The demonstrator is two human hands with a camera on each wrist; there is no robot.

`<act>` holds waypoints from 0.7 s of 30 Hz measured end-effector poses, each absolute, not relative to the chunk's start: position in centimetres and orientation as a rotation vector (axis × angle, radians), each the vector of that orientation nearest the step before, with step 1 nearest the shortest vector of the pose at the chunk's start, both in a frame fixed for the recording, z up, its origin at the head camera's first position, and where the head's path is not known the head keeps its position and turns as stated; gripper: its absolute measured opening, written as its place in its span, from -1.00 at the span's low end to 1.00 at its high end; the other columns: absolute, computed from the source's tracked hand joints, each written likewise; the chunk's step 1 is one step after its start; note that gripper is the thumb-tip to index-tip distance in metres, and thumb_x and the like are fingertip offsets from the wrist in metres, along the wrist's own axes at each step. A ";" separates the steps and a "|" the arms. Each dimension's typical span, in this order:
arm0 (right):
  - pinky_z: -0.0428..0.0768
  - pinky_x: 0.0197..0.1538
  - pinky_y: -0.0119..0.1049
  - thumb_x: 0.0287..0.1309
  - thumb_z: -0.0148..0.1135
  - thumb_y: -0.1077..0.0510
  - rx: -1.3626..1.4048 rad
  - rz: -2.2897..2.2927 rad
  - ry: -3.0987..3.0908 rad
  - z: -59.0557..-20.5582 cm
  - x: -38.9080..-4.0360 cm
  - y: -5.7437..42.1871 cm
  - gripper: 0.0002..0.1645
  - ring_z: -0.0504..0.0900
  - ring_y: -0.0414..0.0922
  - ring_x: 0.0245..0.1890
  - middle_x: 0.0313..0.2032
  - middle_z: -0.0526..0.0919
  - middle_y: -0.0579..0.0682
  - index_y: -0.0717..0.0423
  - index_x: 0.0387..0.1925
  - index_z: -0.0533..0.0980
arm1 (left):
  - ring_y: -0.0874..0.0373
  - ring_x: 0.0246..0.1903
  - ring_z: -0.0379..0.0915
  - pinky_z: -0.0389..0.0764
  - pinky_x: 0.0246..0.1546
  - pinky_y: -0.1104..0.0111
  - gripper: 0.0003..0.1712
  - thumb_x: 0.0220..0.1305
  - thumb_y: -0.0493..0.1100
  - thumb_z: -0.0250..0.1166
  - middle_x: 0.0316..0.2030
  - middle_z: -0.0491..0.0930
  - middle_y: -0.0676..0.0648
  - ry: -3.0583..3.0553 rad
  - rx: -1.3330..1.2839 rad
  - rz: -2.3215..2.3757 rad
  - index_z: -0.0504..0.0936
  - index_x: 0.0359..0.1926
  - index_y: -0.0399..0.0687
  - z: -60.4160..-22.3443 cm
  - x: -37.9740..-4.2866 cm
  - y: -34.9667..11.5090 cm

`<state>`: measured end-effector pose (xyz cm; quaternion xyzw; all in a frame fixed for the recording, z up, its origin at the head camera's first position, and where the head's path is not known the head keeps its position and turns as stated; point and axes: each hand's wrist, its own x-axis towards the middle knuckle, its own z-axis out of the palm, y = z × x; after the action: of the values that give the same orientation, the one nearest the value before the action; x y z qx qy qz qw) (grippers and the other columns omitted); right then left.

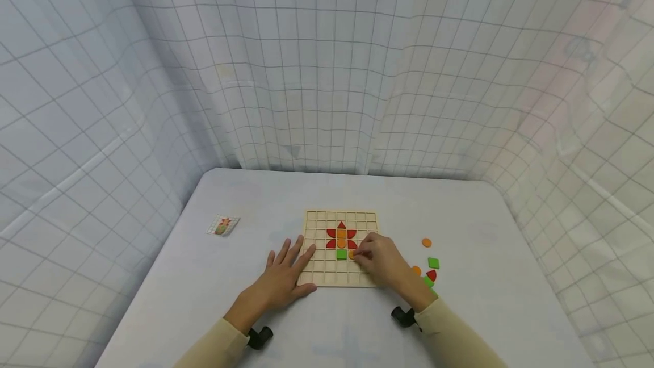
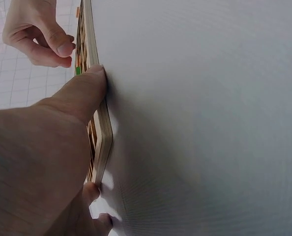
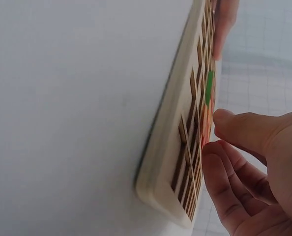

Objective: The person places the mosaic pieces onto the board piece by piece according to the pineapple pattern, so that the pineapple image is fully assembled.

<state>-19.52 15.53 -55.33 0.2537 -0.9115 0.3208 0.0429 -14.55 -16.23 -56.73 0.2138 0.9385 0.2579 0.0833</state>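
Note:
A pale wooden grid board [image 1: 319, 280] lies flat on the table. Red pieces, an orange column and a green square tile [image 1: 341, 254] sit in its cells. My left hand [image 1: 281, 283] is spread over the board's left edge, and its thumb presses the near edge in the left wrist view. Over the board's right half, my right hand [image 1: 383, 260] has curled fingers. Its thumb and fingertips are at a round orange tile [image 1: 351, 254] beside the green one, seemingly pinching it. The fingertips partly cover that tile.
Loose pieces lie right of the board: an orange disc [image 1: 426, 242], a green square [image 1: 433, 263], a red piece [image 1: 431, 275] and others partly behind the right forearm. A small picture card [image 1: 222, 225] with a flower pattern lies at the left. Gridded white curtains [image 1: 327, 72] surround the table.

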 end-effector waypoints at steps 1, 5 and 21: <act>0.75 -0.14 -0.42 0.35 0.70 0.28 0.761 0.973 -2.780 -55.2 -19.6 15.8 -0.94 0.70 -0.24 -0.25 -0.21 0.77 -0.04 0.16 -0.18 0.93 | -0.60 0.86 -0.20 -0.07 0.64 -0.74 0.10 0.63 0.38 0.40 0.91 -0.07 -0.36 2.792 0.630 0.760 0.17 0.90 0.10 -56.2 -14.5 -16.1; 0.81 -0.13 -0.39 0.32 0.70 0.32 0.680 0.946 -2.767 -54.8 -19.9 17.5 -0.89 0.74 -0.22 -0.26 -0.22 0.79 -0.03 0.20 -0.14 0.91 | -0.57 0.87 -0.19 -0.05 0.69 -0.69 0.10 0.60 0.27 0.48 0.90 -0.05 -0.38 2.766 0.587 0.689 0.21 0.88 -0.02 -54.6 -14.4 -15.8; 0.86 -0.10 -0.11 0.35 0.70 0.28 0.334 0.738 -2.833 -54.3 -20.9 28.6 -0.68 0.82 0.11 -0.10 0.05 0.83 0.29 0.24 0.10 0.88 | -0.55 0.87 -0.17 0.01 0.67 -0.69 0.13 0.60 0.44 0.39 0.92 -0.08 -0.30 2.822 0.642 0.718 0.14 0.91 0.17 -57.6 -15.0 -16.3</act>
<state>-20.93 28.58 -54.25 0.1127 -0.9569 0.2494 0.0972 -14.99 -16.27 -57.58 0.2146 0.9433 0.2402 0.0799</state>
